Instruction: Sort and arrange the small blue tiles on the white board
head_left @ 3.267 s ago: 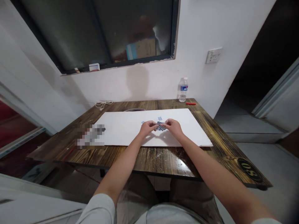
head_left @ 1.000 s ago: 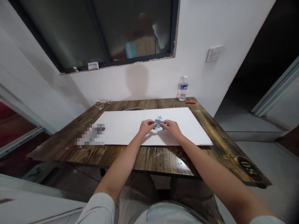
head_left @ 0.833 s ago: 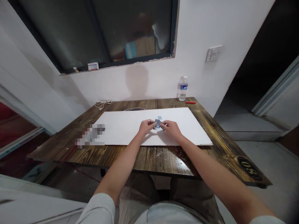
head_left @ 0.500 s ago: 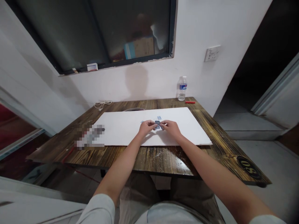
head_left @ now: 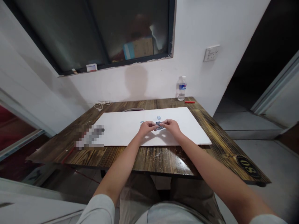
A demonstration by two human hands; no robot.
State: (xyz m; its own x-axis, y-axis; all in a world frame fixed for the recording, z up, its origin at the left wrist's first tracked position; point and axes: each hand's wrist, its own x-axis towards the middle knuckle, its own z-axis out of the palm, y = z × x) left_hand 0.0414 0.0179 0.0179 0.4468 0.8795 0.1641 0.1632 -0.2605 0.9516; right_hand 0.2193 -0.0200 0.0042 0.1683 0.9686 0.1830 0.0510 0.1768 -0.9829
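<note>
I have both hands together over the white board (head_left: 123, 127) on the desk (head_left: 161, 160), working a small dark-blue cluster (head_left: 158, 123) between the fingertips. The cluster is right of the board's middle, and I can't tell from here whether it is one piece or several overlapping. My left hand (head_left: 147, 127) has its thumb and index finger drawn in to a narrow pinch on the near-left side; my right hand (head_left: 171, 125) mirrors it from the other side, so each grip looks closed down on the cluster with hardly any gap. I judge the step in hand to be fine two-handed adjusting, and the next move calls for light, even pressure and level fingertips, since a tug from one side could skew the piece. As for direction, fingers cover too much of the cluster for me to fix its long axis or say which end leads. Just beyond it, a ladder-like blue piece (head_left: 159, 118) shows its bars running roughly left to right; another small blue piece (head_left: 142, 122) is partly visible just beyond my left hand.
</note>
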